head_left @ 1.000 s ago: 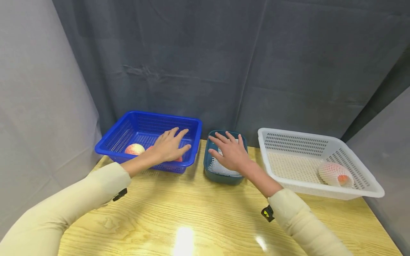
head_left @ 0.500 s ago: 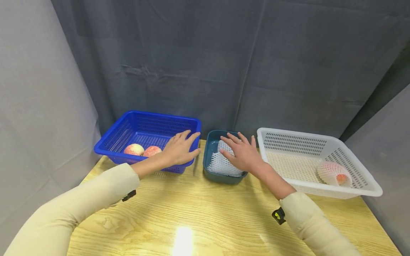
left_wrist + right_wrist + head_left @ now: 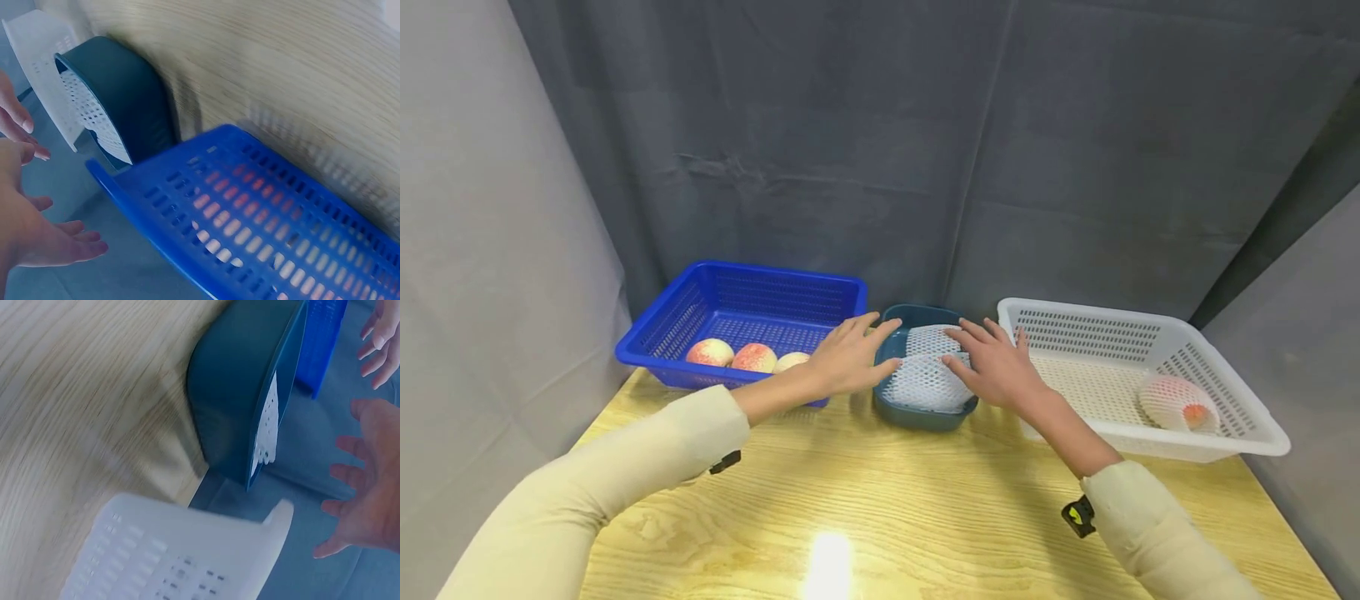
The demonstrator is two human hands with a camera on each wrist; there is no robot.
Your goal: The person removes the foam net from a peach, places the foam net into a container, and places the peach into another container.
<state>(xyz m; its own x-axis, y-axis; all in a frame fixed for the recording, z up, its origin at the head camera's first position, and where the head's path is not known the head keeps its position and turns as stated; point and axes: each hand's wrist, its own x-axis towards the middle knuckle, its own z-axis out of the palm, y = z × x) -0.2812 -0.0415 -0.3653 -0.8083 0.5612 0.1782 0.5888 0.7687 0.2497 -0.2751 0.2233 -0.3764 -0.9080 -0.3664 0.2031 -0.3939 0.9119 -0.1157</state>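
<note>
My left hand [image 3: 853,354] hovers with spread fingers between the blue basket [image 3: 782,273] and the teal container [image 3: 917,419]. My right hand [image 3: 1000,367] is held over the gap between that container and the white basket [image 3: 1086,307], its fingers also spread. Neither hand holds anything. White foam fruit nets [image 3: 921,385] lie inside the teal container, partly behind the fingertips. Three peaches show along the near side of the blue basket, one a red-and-cream peach [image 3: 710,352]; the left hand partly covers the rightmost. A peach in a foam net [image 3: 1178,404] sits at the white basket's right end.
The containers stand in a row at the back of a wooden table [image 3: 820,483]. A dark grey curtain [image 3: 850,150] hangs right behind them. Pale cloth panels [image 3: 497,208] flank the table on both sides.
Both hands have moved to the right with fingers spread. The left has left the space over the blue basket, uncovering more peaches; the right has drawn off the teal container, showing more foam nets.
</note>
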